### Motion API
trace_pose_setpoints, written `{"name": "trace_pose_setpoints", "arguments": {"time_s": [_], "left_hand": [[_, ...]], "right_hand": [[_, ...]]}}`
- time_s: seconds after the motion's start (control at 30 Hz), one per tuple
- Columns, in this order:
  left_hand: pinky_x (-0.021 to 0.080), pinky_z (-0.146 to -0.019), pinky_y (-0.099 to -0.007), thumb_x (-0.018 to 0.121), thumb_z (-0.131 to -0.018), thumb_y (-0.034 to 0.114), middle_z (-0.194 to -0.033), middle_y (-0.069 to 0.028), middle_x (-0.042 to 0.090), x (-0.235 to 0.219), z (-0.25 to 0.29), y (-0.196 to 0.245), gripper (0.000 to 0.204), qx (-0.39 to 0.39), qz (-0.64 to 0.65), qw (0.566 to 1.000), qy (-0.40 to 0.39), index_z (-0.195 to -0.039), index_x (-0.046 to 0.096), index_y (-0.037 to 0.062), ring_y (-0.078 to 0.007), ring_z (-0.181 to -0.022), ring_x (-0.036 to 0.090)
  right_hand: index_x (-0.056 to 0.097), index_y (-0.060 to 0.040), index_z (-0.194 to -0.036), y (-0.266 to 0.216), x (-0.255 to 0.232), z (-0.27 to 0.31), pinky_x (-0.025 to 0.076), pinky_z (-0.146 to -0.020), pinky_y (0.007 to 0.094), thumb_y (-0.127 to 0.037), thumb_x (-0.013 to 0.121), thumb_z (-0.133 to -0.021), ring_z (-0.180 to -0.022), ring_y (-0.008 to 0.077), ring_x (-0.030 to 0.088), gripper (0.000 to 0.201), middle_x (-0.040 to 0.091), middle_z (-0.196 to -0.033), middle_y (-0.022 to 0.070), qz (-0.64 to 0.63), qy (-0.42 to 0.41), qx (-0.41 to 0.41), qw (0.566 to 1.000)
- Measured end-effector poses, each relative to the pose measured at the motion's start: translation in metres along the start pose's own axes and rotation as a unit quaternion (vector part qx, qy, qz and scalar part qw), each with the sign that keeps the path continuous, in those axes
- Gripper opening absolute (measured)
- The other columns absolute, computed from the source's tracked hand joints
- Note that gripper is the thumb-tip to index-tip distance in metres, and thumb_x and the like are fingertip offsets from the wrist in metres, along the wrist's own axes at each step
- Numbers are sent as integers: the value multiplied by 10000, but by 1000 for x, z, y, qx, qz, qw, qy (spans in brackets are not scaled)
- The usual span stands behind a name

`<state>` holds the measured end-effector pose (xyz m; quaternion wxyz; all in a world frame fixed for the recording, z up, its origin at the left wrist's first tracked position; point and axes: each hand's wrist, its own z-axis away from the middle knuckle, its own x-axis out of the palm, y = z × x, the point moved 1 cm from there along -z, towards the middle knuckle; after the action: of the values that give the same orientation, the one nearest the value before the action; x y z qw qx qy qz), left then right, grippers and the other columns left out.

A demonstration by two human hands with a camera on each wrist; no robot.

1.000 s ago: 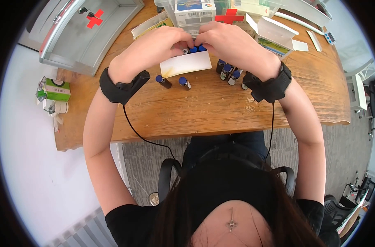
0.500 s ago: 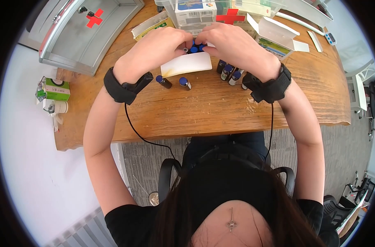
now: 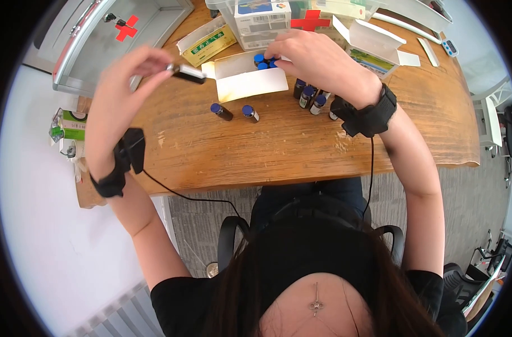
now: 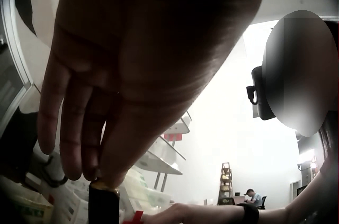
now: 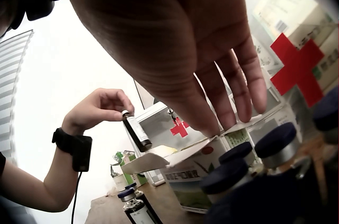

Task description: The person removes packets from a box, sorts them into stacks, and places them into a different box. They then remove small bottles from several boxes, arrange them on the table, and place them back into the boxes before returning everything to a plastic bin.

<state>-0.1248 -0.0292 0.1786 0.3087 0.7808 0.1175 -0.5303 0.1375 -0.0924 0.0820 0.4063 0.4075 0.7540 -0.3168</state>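
A wooden counter (image 3: 256,146) spreads beneath me, a clear bin (image 3: 310,21) at its back, a silver case (image 3: 126,28) leftward. Two standing vials (image 3: 250,114) front the open white box (image 3: 250,84); a vial cluster (image 3: 307,96) stands at its right. Only my left wrist view picks up a seated person (image 4: 254,198); the right wrist view reveals the box's printed side. The left hand (image 3: 124,84) pinches a dark vial (image 3: 188,74) aloft, left of the box. The right hand (image 3: 320,56) reaches over blue-capped vials (image 3: 260,58) inside; whether it grips, I can't tell.
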Motion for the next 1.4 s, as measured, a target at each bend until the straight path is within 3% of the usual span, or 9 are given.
{"name": "trace_pose_setpoints", "arguments": {"time_s": [0.13, 0.47, 0.53, 0.77, 0.83, 0.97, 1.13, 1.23, 1.4], "left_hand": [[497, -760, -304, 642, -792, 22, -882, -110, 643, 19, 19, -5, 156, -60, -45, 997, -35, -928, 573, -11, -219, -844, 635], [499, -673, -334, 632, -792, 5, -830, -127, 593, 67, 11, -28, 153, -21, -87, 992, -89, -909, 539, -26, -247, -770, 614], [504, -666, -326, 624, -805, 16, -853, -122, 603, 66, 10, -30, 151, -41, -48, 991, -115, -925, 543, -27, -242, -778, 616], [502, -668, -314, 617, -820, 43, -897, -112, 619, 66, 10, -31, 184, -44, -41, 991, -123, -982, 549, -15, -231, -790, 615], [502, -672, -316, 615, -825, 54, -910, -111, 617, 65, 11, -28, 197, -50, -36, 990, -125, -999, 549, -11, -226, -799, 616], [496, -703, -321, 619, -826, 74, -933, -104, 611, 61, 14, -19, 205, -55, -33, 992, -113, -1002, 549, -5, -230, -808, 612], [476, -738, -365, 615, -817, 98, -946, -86, 599, 44, -1, 18, 185, 37, -102, 994, 4, -990, 559, 62, -279, -896, 590], [475, -776, -339, 592, -833, 56, -954, -106, 589, 54, -26, 37, 168, 151, -111, 981, -42, -999, 569, 35, -274, -913, 590], [477, -796, -362, 607, -792, 21, -984, -107, 585, 93, -59, 18, 216, 208, -88, 971, -77, -1007, 591, 29, -286, -927, 577]], "right_hand": [[674, -24, -903, 0, 4, -3, 544, -646, 354, -13, 548, -818, -768, 276, 656, 153, 653, -786, 143, 22, 20, -26, 999], [651, -19, -969, -2, 4, -5, 522, -727, 374, -81, 660, -776, -864, 289, 623, 203, 642, -909, 115, 79, -56, 20, 995], [645, 8, -766, -1, 6, -5, 541, -609, 351, -12, 559, -789, -740, 292, 658, 92, 646, -752, 160, 76, 8, -20, 997], [649, -2, -780, -1, 5, -8, 534, -614, 368, -47, 566, -797, -749, 302, 653, 97, 649, -770, 157, 79, -30, -5, 996], [665, -36, -1024, -4, -1, -8, 519, -734, 367, -113, 625, -821, -869, 287, 630, 221, 652, -966, 96, 49, -93, 45, 994], [678, -40, -889, -3, 3, -3, 536, -692, 367, -44, 543, -823, -812, 283, 649, 150, 660, -834, 130, 30, -11, 12, 999], [683, -52, -988, -1, -6, -1, 539, -696, 367, -60, 545, -839, -787, 287, 654, 203, 668, -826, 134, 9, -23, 17, 1000], [686, -65, -989, -3, -15, -4, 539, -685, 363, -65, 551, -838, -773, 288, 655, 202, 669, -822, 140, -3, -49, 30, 998], [689, -63, -958, 4, -14, 4, 536, -676, 366, -77, 561, -837, -767, 283, 652, 177, 663, -802, 134, -9, -45, 34, 998]]}}
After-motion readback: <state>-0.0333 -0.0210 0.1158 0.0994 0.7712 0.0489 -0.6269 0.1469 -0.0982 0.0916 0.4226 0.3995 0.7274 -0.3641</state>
